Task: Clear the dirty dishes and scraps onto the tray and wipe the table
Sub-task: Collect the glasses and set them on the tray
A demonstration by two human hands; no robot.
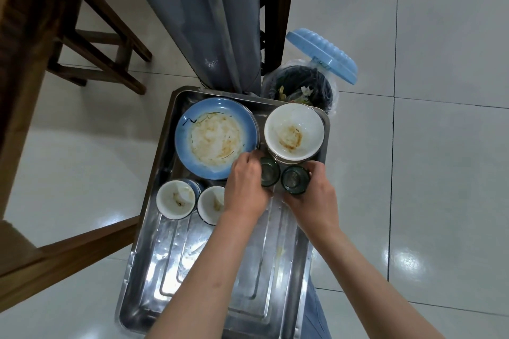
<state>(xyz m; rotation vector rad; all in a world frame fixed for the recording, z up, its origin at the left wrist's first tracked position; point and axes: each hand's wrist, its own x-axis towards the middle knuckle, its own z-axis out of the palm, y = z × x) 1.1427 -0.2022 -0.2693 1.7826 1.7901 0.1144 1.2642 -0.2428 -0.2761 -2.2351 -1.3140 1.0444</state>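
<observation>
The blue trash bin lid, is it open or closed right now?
Open. The blue lid stands tilted up behind the trash bin, whose black liner and scraps inside show.

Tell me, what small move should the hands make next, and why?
Probably release both glasses and withdraw. The left hand grips one green glass and the right hand grips the other green glass; both appear to stand upright on the steel tray.

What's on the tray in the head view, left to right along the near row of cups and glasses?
Left small white cup → second small white cup → left hand gripping a green glass → second green glass held by the right hand.
</observation>
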